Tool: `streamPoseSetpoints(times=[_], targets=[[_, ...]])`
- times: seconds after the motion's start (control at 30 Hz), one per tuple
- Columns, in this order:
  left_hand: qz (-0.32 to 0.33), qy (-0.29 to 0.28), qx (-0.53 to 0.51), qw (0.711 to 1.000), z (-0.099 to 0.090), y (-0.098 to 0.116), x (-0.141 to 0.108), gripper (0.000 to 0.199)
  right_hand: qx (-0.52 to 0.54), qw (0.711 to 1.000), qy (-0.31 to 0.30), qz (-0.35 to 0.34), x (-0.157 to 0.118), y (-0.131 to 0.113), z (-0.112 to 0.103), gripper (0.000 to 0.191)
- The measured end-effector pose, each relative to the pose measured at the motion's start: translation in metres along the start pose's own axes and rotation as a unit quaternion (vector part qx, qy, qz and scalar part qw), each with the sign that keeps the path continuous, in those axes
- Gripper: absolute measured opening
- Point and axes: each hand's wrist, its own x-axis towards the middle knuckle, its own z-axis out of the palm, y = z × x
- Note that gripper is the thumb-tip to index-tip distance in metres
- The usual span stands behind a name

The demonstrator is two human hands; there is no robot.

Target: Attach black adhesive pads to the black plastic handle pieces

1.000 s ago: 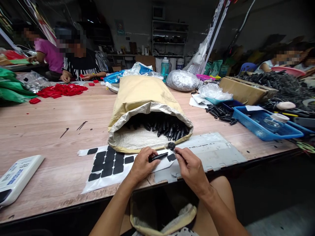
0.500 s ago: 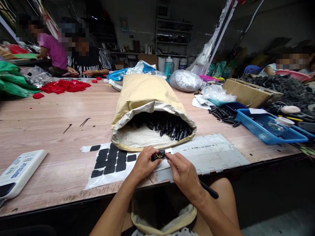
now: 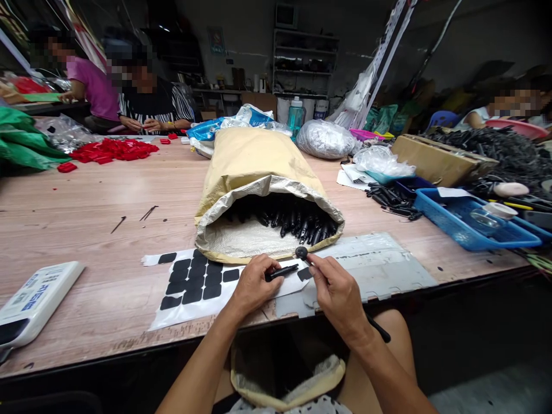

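Two black parts in hand, lower centre of my frame. Left hand (image 3: 254, 284): fingers curled narrow round a slim, glossy black tube (image 3: 284, 271), its free end poking out to the right, over a white backing sheet with rounded black squares (image 3: 172, 317). Can't tell if tube touches sheet. Right hand (image 3: 338, 290): thumb and index pinched on the thin stem of a small, round black disc (image 3: 301, 253), held up near the tube's free end, clear of it, right by the lower lip of a big tan sack with pale lining (image 3: 265, 152). A stout black rod (image 3: 378, 329) shows past the right wrist; can't tell if it's the same part as the disc.

Handling, my read: tube looks light, stiff, hard plastic, a bit slick from the gloss. I'd take it round the mid-body, tip left free, modest squeeze; it could roll if pinched off-centre. Disc looks light too; stem is the weak spot and might bend, so I'd grip close under the disc and not lever it.

More slim black pieces (image 3: 302, 227) lie heaped inside the sack, frame centre. Flat grey board (image 3: 401, 270) right of the hands.
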Motion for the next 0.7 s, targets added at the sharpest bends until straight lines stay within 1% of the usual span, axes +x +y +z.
streamPoseSetpoints(times=[0.07, 0.17, 0.27, 0.37, 0.5, 0.7], targets=[[-0.004, -0.002, 0.004, 1.000, -0.001, 0.001, 0.000, 0.016, -0.027, 1.000, 0.008, 0.013, 0.005, 0.010, -0.006, 0.033], [-0.008, -0.006, 0.005, 1.000, -0.001, 0.001, 0.000, 0.018, -0.094, 0.995, 0.009, 0.034, 0.011, 0.033, -0.011, 0.028], [-0.008, -0.004, 0.006, 1.000, -0.001, 0.000, 0.001, 0.020, -0.152, 0.988, 0.003, 0.027, 0.011, 0.058, -0.009, 0.025], [-0.005, -0.005, 0.011, 1.000, 0.000, -0.001, 0.001, 0.022, -0.178, 0.984, 0.010, 0.012, 0.008, 0.074, -0.005, 0.023], [-0.008, -0.012, 0.019, 1.000, -0.001, 0.002, 0.000, 0.021, -0.187, 0.982, 0.020, 0.008, 0.005, 0.077, -0.001, 0.024], [-0.010, -0.020, 0.026, 0.999, 0.000, 0.001, 0.001, 0.016, -0.190, 0.981, 0.014, 0.027, 0.004, 0.076, -0.001, 0.023]])
